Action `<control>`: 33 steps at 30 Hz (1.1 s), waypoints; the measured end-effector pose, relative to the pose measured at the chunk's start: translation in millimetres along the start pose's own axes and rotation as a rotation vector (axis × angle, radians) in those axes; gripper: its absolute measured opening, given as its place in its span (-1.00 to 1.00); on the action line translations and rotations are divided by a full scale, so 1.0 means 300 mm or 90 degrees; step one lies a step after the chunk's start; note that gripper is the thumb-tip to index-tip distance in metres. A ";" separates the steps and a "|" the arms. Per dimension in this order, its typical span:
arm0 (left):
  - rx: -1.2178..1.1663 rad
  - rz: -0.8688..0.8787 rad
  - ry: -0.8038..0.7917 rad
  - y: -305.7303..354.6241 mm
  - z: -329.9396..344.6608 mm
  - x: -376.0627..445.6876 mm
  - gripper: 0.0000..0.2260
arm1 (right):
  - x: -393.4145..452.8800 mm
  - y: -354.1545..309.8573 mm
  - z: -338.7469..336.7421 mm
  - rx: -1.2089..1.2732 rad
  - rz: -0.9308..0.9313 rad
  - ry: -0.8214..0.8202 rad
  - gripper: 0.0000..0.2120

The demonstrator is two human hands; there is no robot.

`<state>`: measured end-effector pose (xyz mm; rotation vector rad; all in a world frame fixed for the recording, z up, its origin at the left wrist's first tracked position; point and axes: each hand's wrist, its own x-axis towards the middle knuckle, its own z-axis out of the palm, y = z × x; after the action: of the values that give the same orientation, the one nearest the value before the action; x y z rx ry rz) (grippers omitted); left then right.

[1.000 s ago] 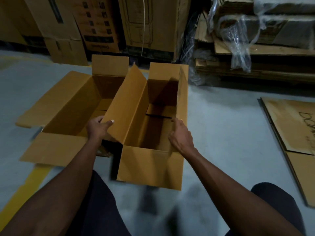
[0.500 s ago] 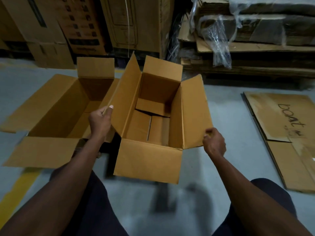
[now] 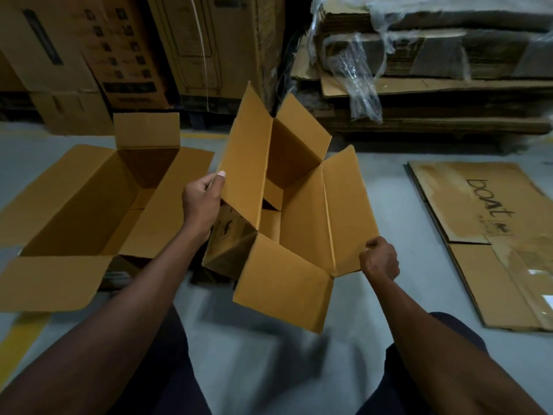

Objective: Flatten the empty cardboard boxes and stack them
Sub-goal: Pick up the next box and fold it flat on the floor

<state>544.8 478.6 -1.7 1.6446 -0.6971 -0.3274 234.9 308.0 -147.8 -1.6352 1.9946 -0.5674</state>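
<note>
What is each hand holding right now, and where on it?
Both hold the open cardboard box. The left hand grips the edge of its left top flap; the right hand pinches the near corner of its right top flap.

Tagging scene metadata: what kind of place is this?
Likely a warehouse or stockroom: bare concrete floor, large printed cartons along the back, and a plastic-wrapped stack of flattened cardboard.

Matt brown cardboard box (image 3: 302,223) on smooth concrete floor (image 3: 386,187)
</note>
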 end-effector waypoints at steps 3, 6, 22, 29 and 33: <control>0.004 -0.004 -0.045 0.014 0.074 -0.018 -0.77 | 0.026 0.048 0.006 -0.004 0.011 -0.042 -0.74; -0.002 -0.076 -0.099 0.007 0.151 -0.051 -0.75 | 0.052 0.131 0.016 -0.016 0.029 -0.102 -0.75; -0.036 -0.140 -0.441 -0.052 0.565 -0.241 -0.81 | 0.017 0.093 -0.066 0.348 -0.013 -0.091 -0.78; -0.022 -0.141 -0.476 -0.071 0.636 -0.259 -0.64 | -0.082 0.072 -0.113 0.296 -0.217 -0.261 -0.42; 0.002 -0.108 -0.590 -0.138 0.565 -0.240 -0.55 | -0.096 0.063 -0.109 0.285 -0.212 -0.283 -0.17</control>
<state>401.9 390.3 -88.2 1.5130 -1.2299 -1.2525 204.8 340.1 -129.9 -1.6342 1.1864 -0.6449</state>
